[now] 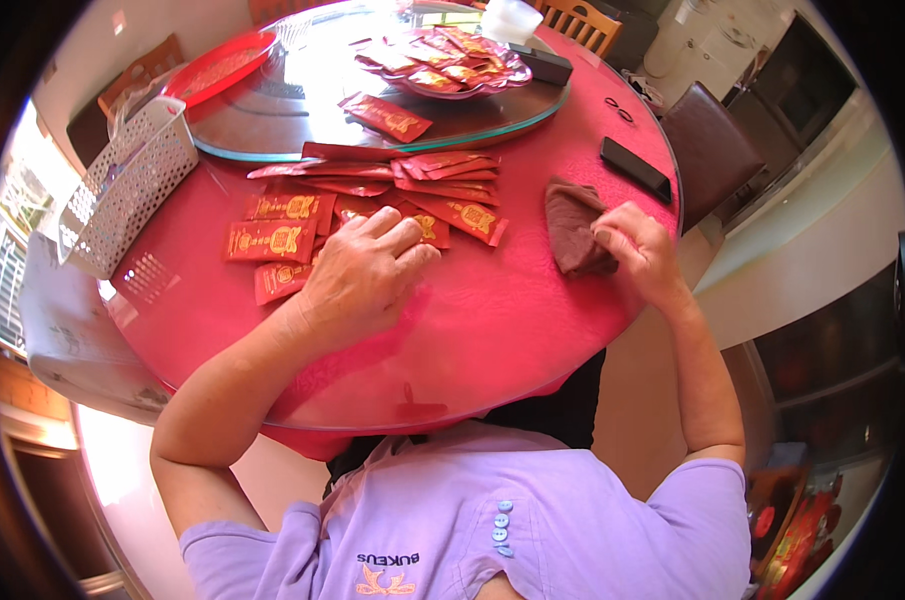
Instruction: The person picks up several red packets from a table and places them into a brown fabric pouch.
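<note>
My left hand [370, 266] is over the near edge of a group of red foil packets [271, 240] with gold print. Its fingers are curled downward, and their tips are hidden, so a held object cannot be made out. Behind these flat packets lies an overlapping row of more red packets [445, 171]. To the right, my right hand [640, 255] pinches the right edge of a folded brown cloth [572, 225], which rests on the red-covered round table [490, 330].
A glass turntable [272, 139] carries a heaped dish of packets [441, 64], a single packet [386, 116] and a red tray [223, 71]. A white perforated basket [133, 184] stands left. A black phone [635, 169] and dark glasses [619, 110] lie right, near a brown chair [707, 150].
</note>
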Motion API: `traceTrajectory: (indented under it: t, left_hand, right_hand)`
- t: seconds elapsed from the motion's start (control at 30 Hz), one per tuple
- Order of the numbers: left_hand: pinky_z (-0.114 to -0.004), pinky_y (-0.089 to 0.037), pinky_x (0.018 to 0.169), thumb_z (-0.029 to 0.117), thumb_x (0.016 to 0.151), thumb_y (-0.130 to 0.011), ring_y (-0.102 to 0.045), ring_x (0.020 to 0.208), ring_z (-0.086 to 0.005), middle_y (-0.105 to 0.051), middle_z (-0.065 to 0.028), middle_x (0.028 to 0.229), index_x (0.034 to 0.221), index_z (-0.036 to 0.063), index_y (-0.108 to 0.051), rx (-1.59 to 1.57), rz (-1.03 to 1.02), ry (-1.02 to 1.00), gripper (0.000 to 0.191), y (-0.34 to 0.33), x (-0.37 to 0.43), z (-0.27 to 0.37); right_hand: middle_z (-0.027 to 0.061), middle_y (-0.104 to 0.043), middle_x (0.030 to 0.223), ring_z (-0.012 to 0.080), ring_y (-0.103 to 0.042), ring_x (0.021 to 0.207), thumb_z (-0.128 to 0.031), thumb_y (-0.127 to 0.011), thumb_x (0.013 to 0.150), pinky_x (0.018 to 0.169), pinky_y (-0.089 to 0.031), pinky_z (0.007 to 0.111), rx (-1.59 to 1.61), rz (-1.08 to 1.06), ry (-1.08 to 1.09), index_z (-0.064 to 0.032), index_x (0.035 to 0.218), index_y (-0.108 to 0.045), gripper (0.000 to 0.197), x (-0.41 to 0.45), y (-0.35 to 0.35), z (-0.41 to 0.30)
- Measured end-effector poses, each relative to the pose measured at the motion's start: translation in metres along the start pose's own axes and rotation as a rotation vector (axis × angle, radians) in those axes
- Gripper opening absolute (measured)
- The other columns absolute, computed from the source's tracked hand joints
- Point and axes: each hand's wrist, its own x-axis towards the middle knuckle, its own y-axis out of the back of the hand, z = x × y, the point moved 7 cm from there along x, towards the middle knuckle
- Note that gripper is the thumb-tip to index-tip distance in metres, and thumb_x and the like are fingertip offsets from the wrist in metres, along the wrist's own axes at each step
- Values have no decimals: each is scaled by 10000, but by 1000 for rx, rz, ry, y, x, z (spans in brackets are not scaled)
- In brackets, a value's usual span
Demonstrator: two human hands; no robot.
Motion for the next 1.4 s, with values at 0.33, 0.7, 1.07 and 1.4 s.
traceTrajectory:
  t: [0.33, 0.7, 1.07, 1.4]
  left_hand:
    - [-465, -540, 845, 191, 774, -806, -615, 1057, -329, -653, -92, 1033, 1046, 93, -727, -212, -58, 113, 300, -48, 60, 28]
    - [-452, -470, 822, 108, 750, -719, -558, 1061, -308, -586, -86, 1004, 929, 93, -713, -171, 11, -16, 180, -131, 130, 75]
    - [-450, -494, 927, 86, 731, -797, -568, 1075, -352, -604, -114, 1064, 1173, 75, -614, -379, 196, 57, 478, -119, 115, 74]
    - [-354, -535, 726, 87, 779, -811, -642, 861, -235, -619, -100, 953, 929, 30, -659, -536, 253, 425, 221, -135, 109, 27]
  right_hand:
    - [158, -689, 1081, 360, -664, 1059, -272, -752, 871, 917, -515, 458, -19, 55, -184, -48, 1073, -749, 301, 54, -25, 72]
    - [164, -748, 1014, 363, -711, 951, -291, -725, 867, 837, -544, 453, 61, -65, -250, -38, 990, -744, 282, 71, -47, 88]
    - [160, -699, 1089, 330, -685, 1067, -263, -777, 845, 913, -540, 438, 71, 2, -121, -75, 1071, -751, 295, 69, -35, 83]
    - [99, -651, 955, 277, -651, 891, -67, -790, 747, 794, -512, 392, 214, 147, -84, -24, 919, -662, 219, -37, 5, 22]
